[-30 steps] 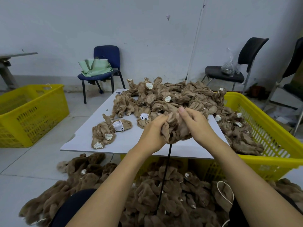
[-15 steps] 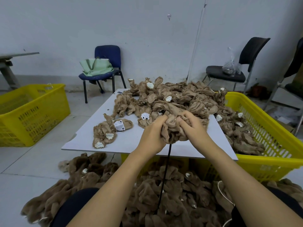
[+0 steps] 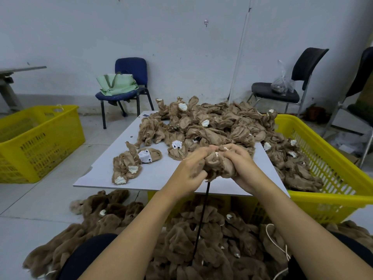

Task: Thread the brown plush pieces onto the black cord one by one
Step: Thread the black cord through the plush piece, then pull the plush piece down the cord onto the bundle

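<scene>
Both hands, left hand (image 3: 190, 170) and right hand (image 3: 241, 168), are gripping a plush piece (image 3: 219, 165) between them, threading it; next, sliding it down the cord (image 3: 201, 215) hanging below.

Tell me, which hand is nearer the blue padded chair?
Left. The left hand lies on the blue padded chair's side; the right hand is farther right, gripping the same brown plush piece.

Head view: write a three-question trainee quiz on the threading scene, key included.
1. True or false: both hands grip the same brown plush piece.
2. Where does the black cord run from the bunch? A) up the wall B) down to the floor pile C) into the left basket
3. What lies on the blue chair?

Key: 1 true: left hand and right hand both grip it. 2 B. 3 a green bag.
</scene>
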